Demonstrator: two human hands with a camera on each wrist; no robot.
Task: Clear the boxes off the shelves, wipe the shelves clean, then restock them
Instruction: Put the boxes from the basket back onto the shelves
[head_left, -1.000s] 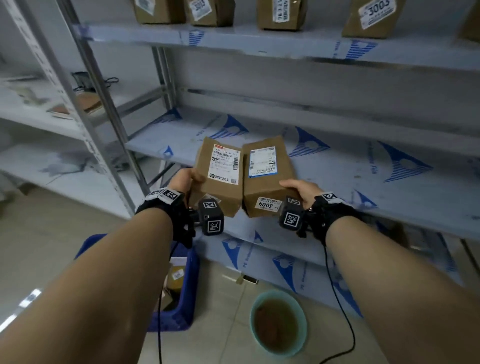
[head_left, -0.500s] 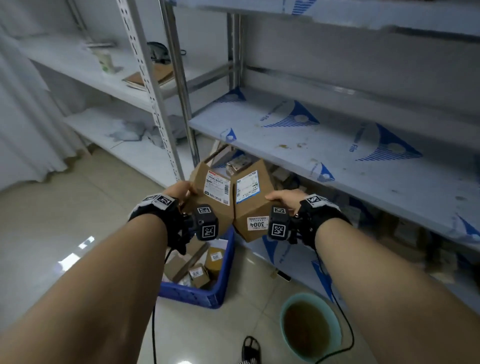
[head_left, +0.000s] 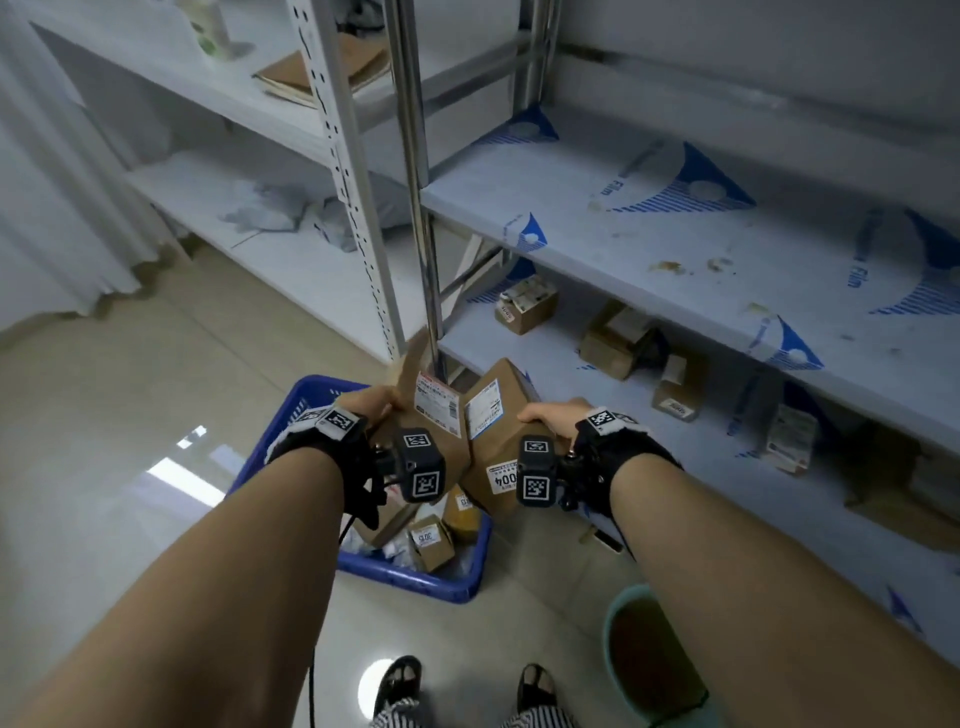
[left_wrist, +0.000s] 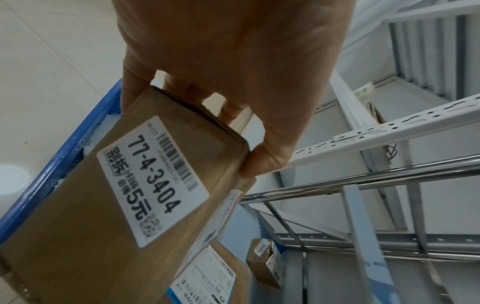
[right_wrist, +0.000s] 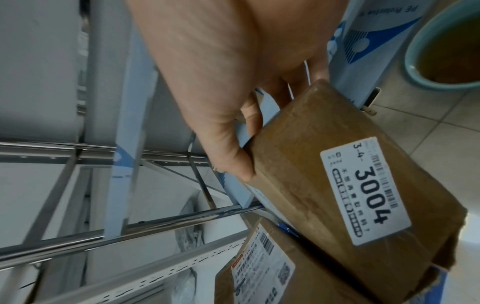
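From the head view, the left hand (head_left: 371, 410) and right hand (head_left: 553, 418) each grip a brown cardboard box, the two boxes touching edge to edge above a blue basket (head_left: 415, 584) of smaller parcels on the floor, beside the stained middle shelf (head_left: 675, 249). In the left wrist view, fingers curl around the end of the box labelled 77-4-3404 (left_wrist: 124, 205). In the right wrist view, thumb and fingers clasp the box labelled 3004 (right_wrist: 337, 195), with a green basin (right_wrist: 446, 47) nearby on the floor.

A teal basin (head_left: 618, 639) of brownish water sits lower right on the tiled floor (head_left: 104, 395) — upper left, perhaps notebooks (head_left: 317, 73).
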